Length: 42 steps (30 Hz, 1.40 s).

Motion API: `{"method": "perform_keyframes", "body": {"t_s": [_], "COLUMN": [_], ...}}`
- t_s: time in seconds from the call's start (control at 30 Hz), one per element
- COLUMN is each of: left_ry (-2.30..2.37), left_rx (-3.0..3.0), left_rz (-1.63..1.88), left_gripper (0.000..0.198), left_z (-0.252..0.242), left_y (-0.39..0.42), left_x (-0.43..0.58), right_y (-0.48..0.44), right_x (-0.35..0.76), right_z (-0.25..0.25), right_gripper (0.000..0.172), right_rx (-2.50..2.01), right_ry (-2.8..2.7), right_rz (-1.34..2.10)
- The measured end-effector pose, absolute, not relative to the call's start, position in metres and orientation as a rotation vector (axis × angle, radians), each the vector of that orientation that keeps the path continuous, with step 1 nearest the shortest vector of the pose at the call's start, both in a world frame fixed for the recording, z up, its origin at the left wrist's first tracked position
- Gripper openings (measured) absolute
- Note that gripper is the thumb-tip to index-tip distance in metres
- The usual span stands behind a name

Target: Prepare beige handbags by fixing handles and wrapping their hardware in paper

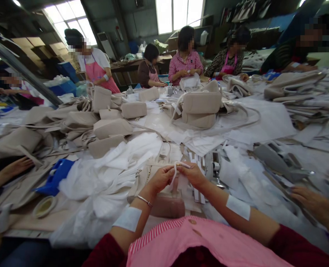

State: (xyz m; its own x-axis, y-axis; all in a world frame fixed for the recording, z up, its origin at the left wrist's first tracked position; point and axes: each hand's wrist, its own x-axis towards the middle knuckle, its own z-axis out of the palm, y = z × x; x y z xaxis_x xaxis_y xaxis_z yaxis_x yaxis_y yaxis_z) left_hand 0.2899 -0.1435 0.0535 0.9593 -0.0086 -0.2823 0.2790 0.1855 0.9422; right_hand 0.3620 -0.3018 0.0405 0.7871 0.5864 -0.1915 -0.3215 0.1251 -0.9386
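Over a beige handbag [168, 205], my left hand [162, 178] and my right hand [192, 174] are close together, fingers pinched. Between them runs a thin whitish strap [175, 175], gripped by both, with a loop hanging down and a small gold-coloured bit near the right fingertips. The handbag lies on the table just below my wrists, partly covered by my left forearm. White paper strips [200, 185] lie just right of my right hand. To the left is a heap of thin white wrapping sheets [111, 174].
A blue tape dispenser [54, 177] and a tape roll [44, 206] lie left; a grey tape dispenser [282, 161] lies right. Beige handbags [201, 104] are piled farther back. Co-workers' hands [16, 170] reach in from both sides; several people sit or stand across the table.
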Motion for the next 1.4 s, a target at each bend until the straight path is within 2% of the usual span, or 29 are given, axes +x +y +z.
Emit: {"method": "perform_keyframes", "body": {"t_s": [0.13,0.23,0.33,0.37,0.47,0.5,0.53,0.63,0.77,0.9,0.97,1.1,1.27,1.4], "left_ry": [0.016,0.076,0.201,0.228,0.277,0.281,0.280,0.285,0.293,0.167,0.112,0.071,0.178,0.144], "left_rx": [1.668,1.739,1.730,1.686,1.544,1.518,1.503,1.520,1.820,2.031,2.002,1.847,1.989,2.034], "left_rz": [0.000,0.026,-0.003,-0.006,-0.012,-0.016,-0.023,-0.055,0.019,0.181,0.171,0.006,0.010,0.034], "left_gripper": [0.045,0.045,0.042,0.042,0.042,0.043,0.042,0.041,0.034,0.032,0.034,0.037,0.036,0.034], "left_z": [0.056,0.052,0.042,0.039,0.032,0.030,0.029,0.027,0.032,0.044,0.050,0.058,0.056,0.052], "left_y": [-0.155,-0.162,-0.163,-0.161,-0.156,-0.155,-0.155,-0.158,-0.164,-0.166,-0.166,-0.167,-0.176,-0.179], "left_x": [0.293,0.295,0.295,0.295,0.294,0.294,0.294,0.294,0.295,0.290,0.285,0.279,0.280,0.280], "right_y": [-0.298,-0.298,-0.307,-0.312,-0.328,-0.332,-0.333,-0.330,-0.315,-0.310,-0.312,-0.317,-0.320,-0.345], "right_x": [0.361,0.361,0.364,0.366,0.377,0.381,0.386,0.395,0.396,0.393,0.392,0.388,0.374,0.379], "right_z": [0.033,0.031,0.033,0.035,0.047,0.052,0.058,0.076,0.083,0.066,0.055,0.042,0.041,0.043], "right_gripper": [0.026,0.024,0.027,0.032,0.063,0.065,0.059,0.023,0.015,0.005,0.006,0.025,0.014,0.019], "right_rx": [-1.501,-1.693,-1.788,-1.775,-1.725,-1.744,-1.781,-1.914,-1.955,-1.971,-1.922,-1.654,-1.699,-1.748], "right_ry": [-0.309,-0.396,-0.483,-0.517,-0.778,-0.913,-1.049,-1.346,-1.457,-1.055,-0.800,-0.512,-0.507,-0.458], "right_rz": [0.445,0.254,0.282,0.341,0.487,0.479,0.437,0.225,0.124,0.328,0.483,0.625,0.513,0.449]}}
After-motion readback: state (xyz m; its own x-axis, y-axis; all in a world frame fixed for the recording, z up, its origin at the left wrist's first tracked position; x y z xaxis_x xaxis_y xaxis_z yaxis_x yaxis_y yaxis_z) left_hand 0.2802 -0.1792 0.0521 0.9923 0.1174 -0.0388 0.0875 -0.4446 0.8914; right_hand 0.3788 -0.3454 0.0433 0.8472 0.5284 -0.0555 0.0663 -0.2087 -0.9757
